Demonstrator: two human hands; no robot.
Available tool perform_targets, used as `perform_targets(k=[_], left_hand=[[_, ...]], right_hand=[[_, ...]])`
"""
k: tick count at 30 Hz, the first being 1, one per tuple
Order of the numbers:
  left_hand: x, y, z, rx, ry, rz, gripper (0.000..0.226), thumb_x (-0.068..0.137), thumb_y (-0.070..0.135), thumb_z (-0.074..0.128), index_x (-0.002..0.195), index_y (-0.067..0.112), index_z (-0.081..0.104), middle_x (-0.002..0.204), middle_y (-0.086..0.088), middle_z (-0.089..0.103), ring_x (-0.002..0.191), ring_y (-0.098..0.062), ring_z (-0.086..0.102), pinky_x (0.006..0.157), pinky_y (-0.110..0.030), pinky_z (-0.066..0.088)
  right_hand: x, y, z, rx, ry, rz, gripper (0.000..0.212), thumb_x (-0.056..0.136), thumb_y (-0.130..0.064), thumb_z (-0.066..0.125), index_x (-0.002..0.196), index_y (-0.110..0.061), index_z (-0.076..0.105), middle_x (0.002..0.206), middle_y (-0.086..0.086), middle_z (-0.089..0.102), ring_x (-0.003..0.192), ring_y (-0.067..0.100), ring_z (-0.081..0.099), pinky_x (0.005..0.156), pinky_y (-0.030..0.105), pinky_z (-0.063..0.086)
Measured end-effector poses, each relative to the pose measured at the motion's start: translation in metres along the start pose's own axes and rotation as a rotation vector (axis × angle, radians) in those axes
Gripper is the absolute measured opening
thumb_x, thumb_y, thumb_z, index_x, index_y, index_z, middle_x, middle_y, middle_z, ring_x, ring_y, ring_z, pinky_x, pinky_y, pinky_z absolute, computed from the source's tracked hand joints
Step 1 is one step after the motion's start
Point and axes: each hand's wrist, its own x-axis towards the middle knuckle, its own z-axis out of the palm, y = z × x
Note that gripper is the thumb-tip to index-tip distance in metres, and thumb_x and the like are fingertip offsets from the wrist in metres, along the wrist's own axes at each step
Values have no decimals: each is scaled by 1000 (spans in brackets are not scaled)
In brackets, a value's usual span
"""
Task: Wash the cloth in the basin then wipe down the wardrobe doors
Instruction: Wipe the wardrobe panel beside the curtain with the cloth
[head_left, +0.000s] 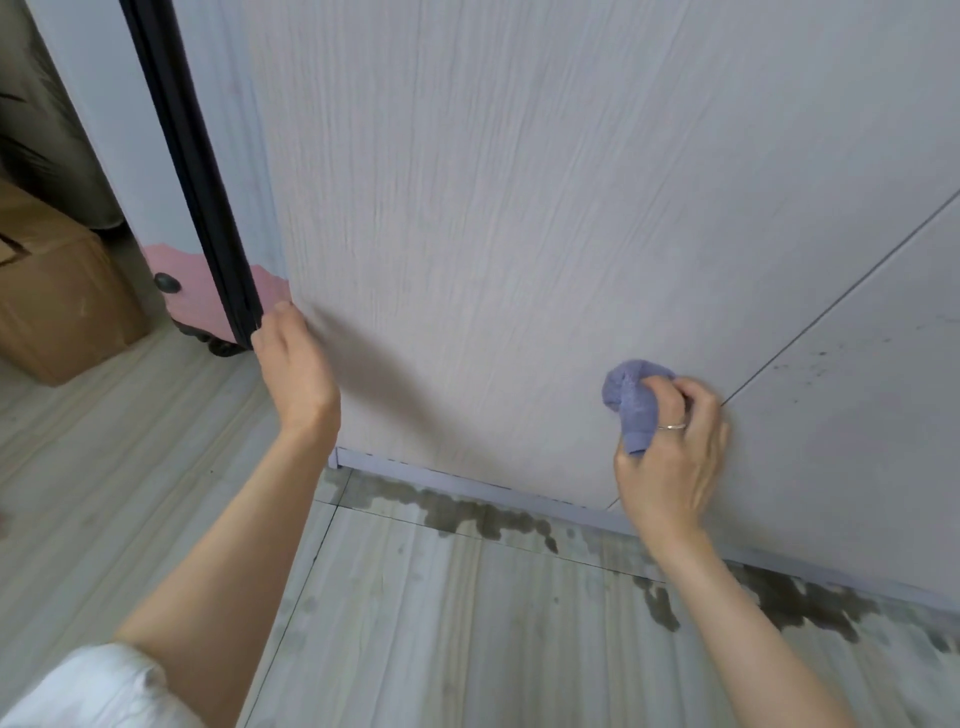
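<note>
A pale wood-grain wardrobe door (519, 208) fills most of the view. My right hand (675, 447) grips a bunched lilac cloth (631, 397) and holds it against the lower part of this door, just left of the seam to the neighbouring door (857, 389). That neighbouring door carries dark specks. My left hand (293, 364) grips the left edge of the door low down, thumb on the front face, the fingers hidden behind the edge beside a black strip (197, 176). No basin is in view.
Dark wet patches (493, 519) spread along the tiled floor under the wardrobe's base rail. A cardboard box (57, 296) stands on the floor at the left. A pink object (197, 296) with dark feet sits behind the black strip.
</note>
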Motion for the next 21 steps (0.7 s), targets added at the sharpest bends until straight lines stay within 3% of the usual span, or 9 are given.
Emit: perform_targets(k=[2,5,6,8,10,13,16,18,21], left_hand=[[-5,0,1,15,-2,15,20,101,27,27,102,25,47,114,6,40,99,-8,38,91,-20,26],[-6,1,1,31,-1,25,23,101,28,27,109,26,49,119,7,39,107,-8,39,96,-21,26],[-6,2,0,37,-1,21,22,101,28,27,109,27,47,120,8,38,108,-8,39,97,-22,26],[-6,2,1,43,-6,15,20,101,29,26,107,29,45,121,8,38,109,-8,39,101,-24,27],[-6,2,2,57,2,16,27,101,29,26,114,24,49,125,5,40,109,-10,40,102,-25,29],[-5,1,3,64,24,19,39,100,27,26,128,15,50,128,2,41,106,-10,40,99,-24,30],[-5,1,3,62,19,22,39,100,27,26,127,12,50,122,3,41,102,-10,40,98,-25,31],[-4,1,1,56,11,21,36,99,27,26,123,15,51,121,2,43,102,-12,41,97,-26,32],[-2,-1,-2,35,-7,19,29,98,27,27,110,21,53,116,0,45,97,-14,40,94,-28,33]], right_hand=[[-14,9,3,-27,-39,13,47,64,0,47,109,-14,47,106,9,39,85,27,41,69,39,35],[-58,25,11,-160,-311,22,73,40,15,70,105,-12,51,95,14,47,72,31,48,58,36,43],[-68,27,11,-171,-411,88,74,36,17,74,102,-12,53,91,15,50,66,33,51,54,34,42],[-69,27,5,-131,-500,304,58,48,17,73,99,-7,59,93,18,53,67,38,56,52,33,37],[-56,21,-1,-74,-427,436,46,60,17,67,101,-3,60,101,19,53,73,40,57,54,32,34],[-18,5,-14,95,-138,478,31,73,8,67,100,-2,57,105,17,52,77,36,57,58,34,40],[11,-8,-19,244,101,550,23,79,0,66,100,0,55,104,15,51,80,24,52,66,27,37],[4,-14,-12,274,126,604,23,78,2,64,99,2,53,102,16,50,79,22,49,65,20,31],[-43,-15,12,273,-66,751,21,77,7,62,95,2,51,102,17,49,81,29,53,66,26,33]])
